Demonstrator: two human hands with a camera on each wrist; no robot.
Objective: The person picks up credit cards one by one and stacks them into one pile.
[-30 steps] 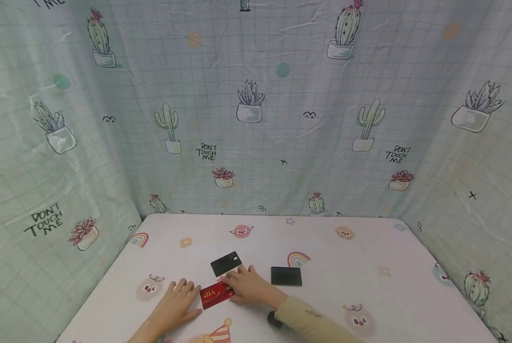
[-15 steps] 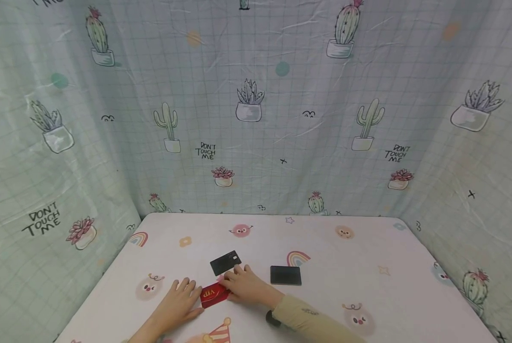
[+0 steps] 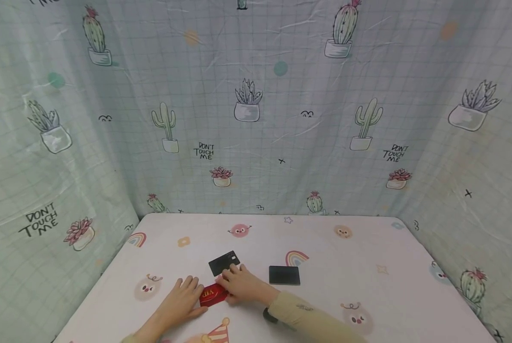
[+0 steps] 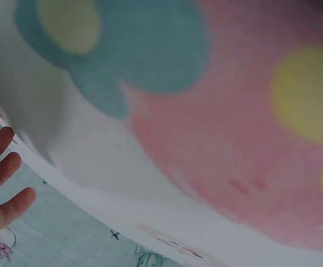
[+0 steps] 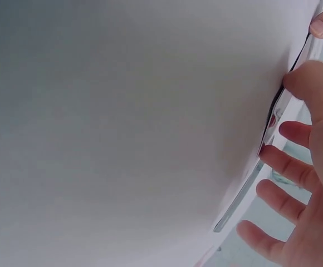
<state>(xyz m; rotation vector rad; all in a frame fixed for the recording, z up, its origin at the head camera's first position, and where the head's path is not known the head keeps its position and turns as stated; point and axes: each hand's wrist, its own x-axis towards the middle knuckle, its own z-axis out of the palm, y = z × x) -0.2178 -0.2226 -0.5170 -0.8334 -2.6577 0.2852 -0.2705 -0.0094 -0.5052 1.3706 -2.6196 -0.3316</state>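
A red card with gold VIP lettering [image 3: 211, 296] lies low over the table between my two hands in the head view. My right hand [image 3: 246, 287] covers its right end, thumb at the near edge and index finger at the far edge, holding it between them. Fingertips of my left hand [image 3: 177, 301] touch the card's left end, the fingers fairly straight and the thumb apart on the near side. In the right wrist view the right index finger [image 5: 284, 162] meets the card's edge. Just beyond the right fingertips lies a black card with a chip [image 3: 222, 262].
A flat black rectangular case [image 3: 284, 275] lies to the right, beyond my right forearm. A dark piece [image 3: 269, 315] shows beside the right sleeve. The patterned white table [image 3: 324, 257] ends at hanging cactus-print cloth [image 3: 281, 143] at the back and sides.
My right hand has slid slightly left, covering more of the red card. The left fingers have come in to its left end. The black card and black case stay put.
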